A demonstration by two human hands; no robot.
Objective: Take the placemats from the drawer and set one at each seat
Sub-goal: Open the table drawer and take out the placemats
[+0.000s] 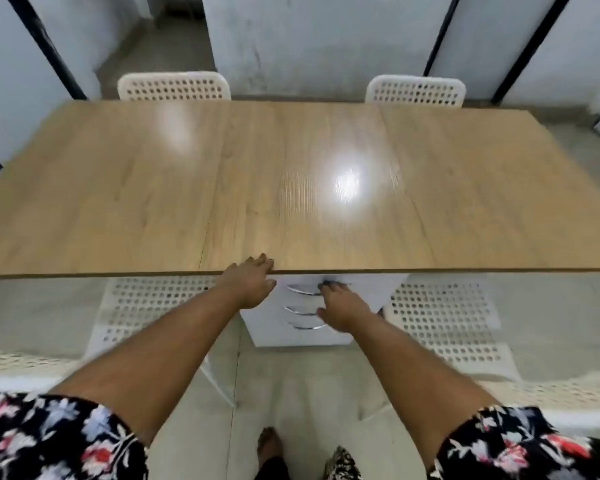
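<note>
The placemats stay unseen (presumably inside the shut drawer (312,289)) — likely light and floppy, best lifted flat by the edges — while the right hand (343,308) curls fingers (326,287) on the top handle (302,289) and the left hand (250,282) rests open-fingered on the bench (187,202) edge.

Home dining area: wooden table (326,188) ringed by perforated white chairs (174,86).

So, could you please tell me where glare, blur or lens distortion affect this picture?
In the head view, two glare patches sit on the table, the brighter right of centre; the wide lens bows the table's edges and tilts the walls; the left hand on the table edge and the right hand at the top drawer handle look slightly soft, so its grip is unclear.
</note>
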